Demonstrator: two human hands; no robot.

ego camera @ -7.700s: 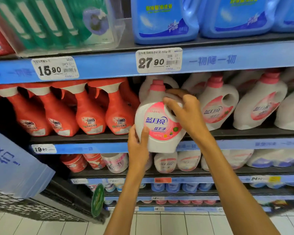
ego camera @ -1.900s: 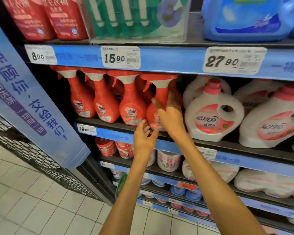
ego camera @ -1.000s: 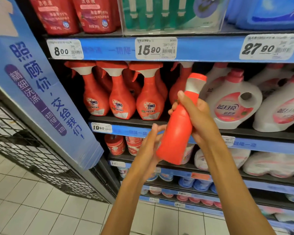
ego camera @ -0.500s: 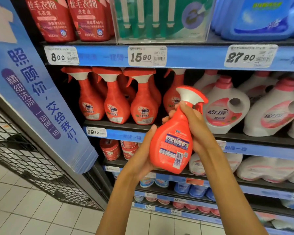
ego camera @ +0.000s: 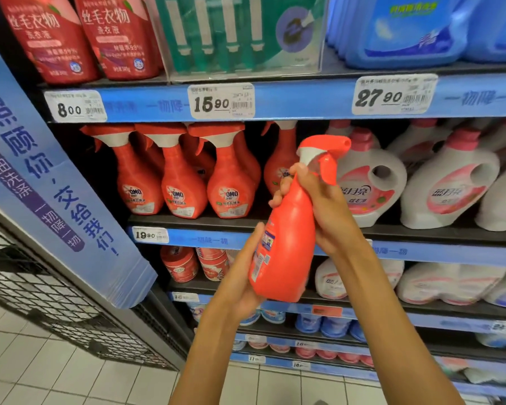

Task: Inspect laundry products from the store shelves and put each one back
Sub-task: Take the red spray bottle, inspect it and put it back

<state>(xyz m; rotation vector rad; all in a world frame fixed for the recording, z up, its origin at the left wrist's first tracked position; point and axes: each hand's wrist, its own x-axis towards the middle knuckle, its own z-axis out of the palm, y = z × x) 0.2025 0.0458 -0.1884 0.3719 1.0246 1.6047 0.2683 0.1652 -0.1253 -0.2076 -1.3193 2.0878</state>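
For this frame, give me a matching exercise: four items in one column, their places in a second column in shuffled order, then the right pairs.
Items:
1. orange trigger spray bottle with white collar
2. white handled detergent jug with pink cap
3. dark red refill pouches
4. blue translucent detergent jugs

Places:
A. top shelf, right
B. held in both hands
C. top shelf, left
D. middle shelf, behind the right hand

Pairs: 1-B, 2-D, 3-C, 4-A
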